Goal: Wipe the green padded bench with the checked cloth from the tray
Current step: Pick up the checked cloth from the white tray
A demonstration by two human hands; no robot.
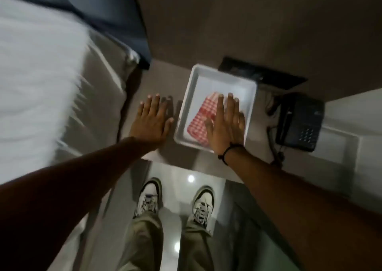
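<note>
A white tray [195, 80] sits on a low brown table top [161, 78] in front of me. A red and white checked cloth [199, 124] lies folded in the tray. My right hand [226, 124] is spread flat, palm down, over the cloth's right part, fingers apart, not gripping it. Left of the tray, my left hand [153, 122] hovers flat and open above the table top with nothing in it. No green padded bench is in view.
A black desk telephone [299, 122] with its cord lies right of the tray. A bed with white linen [41, 74] fills the left side. A dark panel [262, 74] lies behind the tray. My shoes [148, 196] stand on a glossy floor below.
</note>
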